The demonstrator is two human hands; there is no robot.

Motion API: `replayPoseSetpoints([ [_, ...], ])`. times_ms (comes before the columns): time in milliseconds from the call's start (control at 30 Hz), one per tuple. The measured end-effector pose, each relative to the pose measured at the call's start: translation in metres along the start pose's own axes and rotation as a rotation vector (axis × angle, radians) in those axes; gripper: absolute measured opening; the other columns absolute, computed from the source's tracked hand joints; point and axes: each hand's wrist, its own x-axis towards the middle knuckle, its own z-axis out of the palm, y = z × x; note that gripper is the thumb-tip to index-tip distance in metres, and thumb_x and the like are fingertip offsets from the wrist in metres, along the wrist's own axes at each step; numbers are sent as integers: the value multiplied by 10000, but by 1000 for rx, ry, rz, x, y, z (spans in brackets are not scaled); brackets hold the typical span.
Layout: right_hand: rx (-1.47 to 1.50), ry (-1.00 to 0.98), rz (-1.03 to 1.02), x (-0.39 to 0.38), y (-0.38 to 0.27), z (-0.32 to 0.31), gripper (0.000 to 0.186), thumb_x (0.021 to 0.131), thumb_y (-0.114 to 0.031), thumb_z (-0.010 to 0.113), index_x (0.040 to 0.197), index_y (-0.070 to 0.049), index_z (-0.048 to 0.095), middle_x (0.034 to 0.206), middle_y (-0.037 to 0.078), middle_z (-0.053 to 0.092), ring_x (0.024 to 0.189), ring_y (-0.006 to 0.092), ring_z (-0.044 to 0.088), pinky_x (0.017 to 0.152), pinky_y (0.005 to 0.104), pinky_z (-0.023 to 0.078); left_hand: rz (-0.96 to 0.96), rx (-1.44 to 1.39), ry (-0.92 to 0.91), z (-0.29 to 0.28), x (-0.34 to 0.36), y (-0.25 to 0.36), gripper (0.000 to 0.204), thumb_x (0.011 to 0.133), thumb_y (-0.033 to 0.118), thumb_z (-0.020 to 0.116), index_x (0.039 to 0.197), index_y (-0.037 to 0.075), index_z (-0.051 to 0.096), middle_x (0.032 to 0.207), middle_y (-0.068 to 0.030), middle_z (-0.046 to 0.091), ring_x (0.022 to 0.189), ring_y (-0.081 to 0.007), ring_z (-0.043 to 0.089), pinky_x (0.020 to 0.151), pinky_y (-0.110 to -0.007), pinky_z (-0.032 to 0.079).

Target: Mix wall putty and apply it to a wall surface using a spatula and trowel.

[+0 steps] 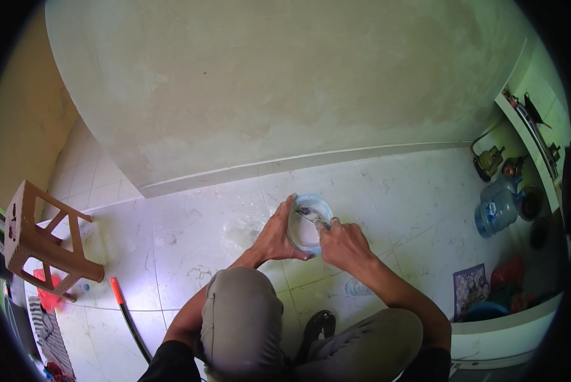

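Note:
A small round light-blue container (315, 199) with pale white material inside is in the middle of the view. My left hand (274, 231) grips the left side of the container, fingers along its wall. My right hand (344, 242) is closed on a tool that looks like a putty knife (308, 214), its metal blade down inside the container at a tilt. My knees are bent below, in grey trousers, with a dark sandal (318, 330) on the white tile floor (190, 229) between them. A crumpled clear plastic sheet (237, 231) lies just left of my left hand.
A brown plastic stool (21, 229), red bag (48, 291) and long red-tipped tool (129, 318) are at left. A plastered wall (285, 89) stands ahead. At right, water jugs (499, 210), gas cylinders (489, 162), a printed sack (469, 290) and red bag (507, 270) sit by white shelving (527, 124).

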Motion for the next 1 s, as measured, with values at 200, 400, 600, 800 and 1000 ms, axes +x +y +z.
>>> replayPoseSetpoints([
  [200,36,-91,46,-7,3,7,359,861,-102,649,1176,33,758,847,282,722,696,396,745,666,496,603,-26,-112,58,-8,-4,4,1471,453,376,1034,1597,-109,245,1499,-305,518,1443,-431,487,1238,-448,399],
  [400,784,158,272,-9,59,-7,233,944,-116,732,1099,55,767,873,209,772,721,212,722,692,360,574,-49,-288,-39,-24,-3,21,1486,443,356,1048,1600,-114,244,1550,-278,488,1488,-381,453,1273,-442,351],
  [600,1032,42,358,-12,73,-7,224,958,-97,743,1115,60,770,884,71,775,750,104,653,693,284,542,37,-269,-115,-29,-3,25,1492,442,381,1041,1600,-105,236,1528,-285,501,1450,-402,491,1249,-448,391],
  [800,1006,-64,259,-1,77,-12,256,948,-114,754,1143,50,771,953,139,794,855,142,697,794,321,567,55,-229,-184,-37,-4,35,1482,452,356,1043,1622,-71,240,1555,-257,491,1474,-373,472,1269,-445,356],
  [1000,628,-28,-27,3,62,-39,288,898,-152,779,1141,3,785,937,176,779,839,290,753,768,391,586,70,-212,-147,-35,-8,25,1501,455,394,1039,1625,-66,220,1585,-293,433,1485,-418,442,1265,-450,364],
])
